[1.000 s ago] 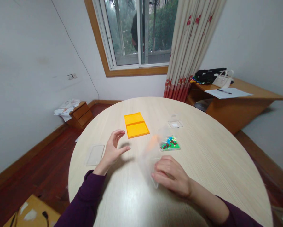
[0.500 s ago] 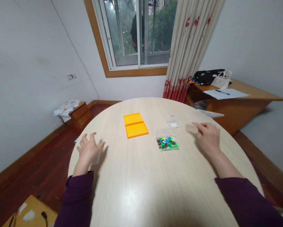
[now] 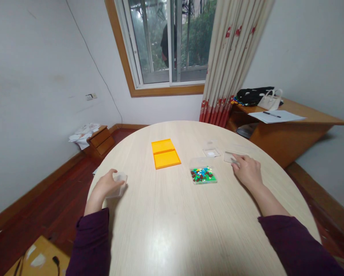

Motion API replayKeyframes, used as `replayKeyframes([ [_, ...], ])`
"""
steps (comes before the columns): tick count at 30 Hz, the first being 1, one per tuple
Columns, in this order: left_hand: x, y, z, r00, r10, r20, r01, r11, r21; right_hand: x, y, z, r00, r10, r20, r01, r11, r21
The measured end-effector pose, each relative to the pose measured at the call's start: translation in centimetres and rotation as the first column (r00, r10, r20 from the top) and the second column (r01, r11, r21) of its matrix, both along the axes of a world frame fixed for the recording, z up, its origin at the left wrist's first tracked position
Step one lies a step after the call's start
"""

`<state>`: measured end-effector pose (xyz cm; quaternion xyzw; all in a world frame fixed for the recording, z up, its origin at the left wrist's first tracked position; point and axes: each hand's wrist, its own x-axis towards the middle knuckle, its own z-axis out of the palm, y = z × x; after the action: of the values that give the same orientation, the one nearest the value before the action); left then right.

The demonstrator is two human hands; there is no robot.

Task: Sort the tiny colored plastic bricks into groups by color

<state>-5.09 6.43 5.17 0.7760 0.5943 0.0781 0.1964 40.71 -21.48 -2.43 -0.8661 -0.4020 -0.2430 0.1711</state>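
Note:
At the table's left edge, my left hand (image 3: 105,187) curves its thumb and fingers around a clear plastic box (image 3: 120,177). The palm side and part of the box are hidden. On the right, my right hand (image 3: 249,171) is closed, thumb and fingers pinching a slim grey tool (image 3: 234,161) that looks like tweezers. Its fingertips are over a clear flat case (image 3: 227,158). Left of that hand lies an open clear box of small coloured building bricks (image 3: 203,174), mostly green, brown, blue and white. Behind it is a small clear case (image 3: 211,153) with a white square inside.
An open yellow case (image 3: 166,158) lies flat near the middle of the round table (image 3: 166,214). Beyond the table on the right, a wooden desk (image 3: 312,111) bears a white handbag (image 3: 270,100), papers and a pen. A window and curtain are behind.
My left hand has come down from spread fingers onto the clear box. My right hand has closed on the slim grey tool. The raised clear lid on the right has dropped.

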Motion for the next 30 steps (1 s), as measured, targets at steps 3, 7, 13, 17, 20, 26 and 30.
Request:
replayKeyframes([
  [3,0.8,-0.6,0.8,0.896,0.06,0.441,-0.059,0.998,-0.014,-1.2,0.2,1.7,0.993,-0.006,0.12,-0.024,0.969,0.247],
  [7,2.7,-2.5,1.4,0.418,0.073,0.906,0.118,0.984,-0.133,-6.6,1.1,4.5,0.964,0.191,0.187,-0.261,0.819,0.51],
  [13,7.1,-7.4,-0.3,0.268,0.047,0.962,0.54,0.82,-0.19,-19.7,3.2,3.3,0.373,0.761,-0.531,-0.422,0.648,0.634],
  [17,9.3,-10.0,-2.6,0.274,-0.064,0.96,0.774,0.607,-0.18,-23.8,4.0,1.5,-0.261,0.686,-0.679,-0.311,0.607,0.732],
  [20,9.9,-10.5,-3.5,0.261,-0.1,0.96,0.812,0.56,-0.163,-24.0,4.3,1.3,-0.326,0.677,-0.66,-0.262,0.606,0.751],
  [26,9.6,-10.1,-3.6,0.386,-0.089,0.918,0.77,0.579,-0.267,-23.0,4.1,1.7,-0.15,0.692,-0.706,-0.314,0.644,0.697],
  [30,9.7,-10.3,-3.1,0.386,-0.14,0.912,0.796,0.549,-0.253,-22.9,4.0,2.0,-0.122,0.69,-0.714,-0.361,0.639,0.679],
])
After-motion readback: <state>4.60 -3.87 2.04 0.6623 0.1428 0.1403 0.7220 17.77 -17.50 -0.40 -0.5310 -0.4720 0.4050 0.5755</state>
